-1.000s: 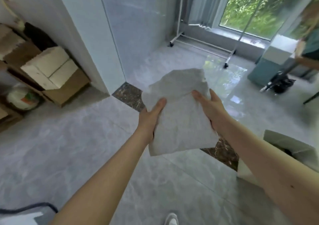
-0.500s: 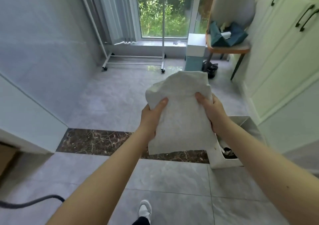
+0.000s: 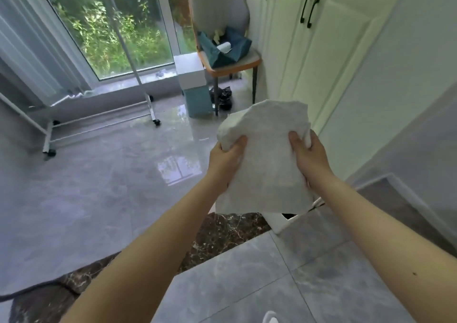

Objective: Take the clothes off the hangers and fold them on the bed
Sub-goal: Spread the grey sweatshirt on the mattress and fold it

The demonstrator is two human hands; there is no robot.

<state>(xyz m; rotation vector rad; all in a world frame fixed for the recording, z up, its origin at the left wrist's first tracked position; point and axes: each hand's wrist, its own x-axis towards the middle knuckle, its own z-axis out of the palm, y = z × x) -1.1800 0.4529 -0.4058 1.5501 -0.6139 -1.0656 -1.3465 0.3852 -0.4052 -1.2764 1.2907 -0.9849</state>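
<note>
A folded pale grey garment (image 3: 265, 159) is held out in front of me above the floor. My left hand (image 3: 223, 160) grips its left edge, thumb on top. My right hand (image 3: 310, 158) grips its right edge, thumb on top as well. No hanger and no bed are in view.
A white rolling clothes rack (image 3: 99, 122) stands by the window at the left. A chair (image 3: 222, 38) with dark teal cloth on its seat is at the back, beside white cabinet doors (image 3: 321, 57). A white bin (image 3: 284, 220) sits on the floor under the garment. A dark cable (image 3: 37, 286) lies lower left.
My view has swung to the right: the shelf with boxes left the frame, and the chair, cabinets and bin came in. Both hands keep the same hold on the garment.
</note>
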